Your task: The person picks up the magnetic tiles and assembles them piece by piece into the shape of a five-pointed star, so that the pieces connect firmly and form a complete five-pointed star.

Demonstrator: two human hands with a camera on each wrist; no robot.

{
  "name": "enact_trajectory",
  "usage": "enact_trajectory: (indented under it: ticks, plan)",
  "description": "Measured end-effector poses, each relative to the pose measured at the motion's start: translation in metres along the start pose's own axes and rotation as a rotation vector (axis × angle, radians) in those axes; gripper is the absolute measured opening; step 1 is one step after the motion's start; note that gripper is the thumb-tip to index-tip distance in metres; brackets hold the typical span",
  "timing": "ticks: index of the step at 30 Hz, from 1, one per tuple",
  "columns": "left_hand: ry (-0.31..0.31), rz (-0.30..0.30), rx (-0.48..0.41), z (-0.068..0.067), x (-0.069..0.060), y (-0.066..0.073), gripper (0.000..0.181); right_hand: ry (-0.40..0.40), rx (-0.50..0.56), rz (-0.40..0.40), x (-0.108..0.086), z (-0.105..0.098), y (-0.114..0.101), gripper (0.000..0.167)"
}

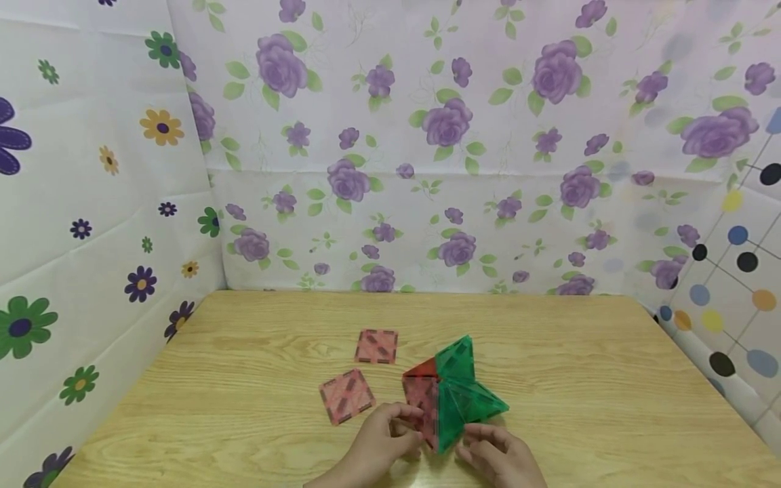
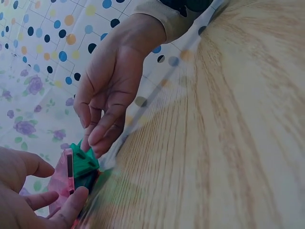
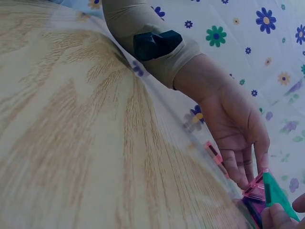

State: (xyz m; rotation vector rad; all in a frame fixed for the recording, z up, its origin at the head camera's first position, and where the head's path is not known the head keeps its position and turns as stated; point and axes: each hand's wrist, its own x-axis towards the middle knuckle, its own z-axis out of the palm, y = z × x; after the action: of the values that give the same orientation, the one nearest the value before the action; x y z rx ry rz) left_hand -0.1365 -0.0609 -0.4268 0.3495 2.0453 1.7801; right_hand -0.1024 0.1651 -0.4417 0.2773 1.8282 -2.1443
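A star-like structure of translucent magnetic tiles stands on the wooden table, with green triangular tiles (image 1: 457,359) at its right and a pink-red square tile (image 1: 421,396) on its left face. My left hand (image 1: 384,440) touches that pink-red face with loosely bent fingertips. At the near green side, the fingertips of my right hand (image 1: 503,457) rest close to or against a lower edge; contact is hard to tell. In the left wrist view, the right hand (image 2: 112,90) hangs relaxed beside the green part. The right wrist view shows the left hand (image 3: 238,129) at the pink tile.
Two loose pink square tiles lie left of the structure, one farther back (image 1: 376,346) and one nearer (image 1: 346,396). The wooden table (image 1: 262,339) is bordered by patterned cloths (image 1: 390,149) at the back and both sides.
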Motion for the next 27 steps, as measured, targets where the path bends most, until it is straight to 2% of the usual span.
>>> enact_trajectory:
  ticks: [6, 12, 22, 27]
  plan:
    - [-0.004, 0.005, 0.015, -0.001, -0.001, 0.002, 0.030, -0.030, -0.009, -0.016, -0.003, -0.002, -0.001, 0.056]
    - [-0.014, 0.036, 0.048, -0.006, -0.002, 0.007, 0.029, -0.027, -0.179, -0.031, -0.004, -0.005, -0.008, 0.053]
    - [0.033, 0.141, 0.211, -0.019, 0.001, 0.020, 0.034, -0.063, -0.323, -0.106, -0.005, 0.001, -0.038, 0.053]
    - [0.054, 0.187, 0.284, -0.028, 0.005, 0.027, 0.032, -0.118, -0.339, -0.175, -0.001, 0.001, -0.053, 0.053]
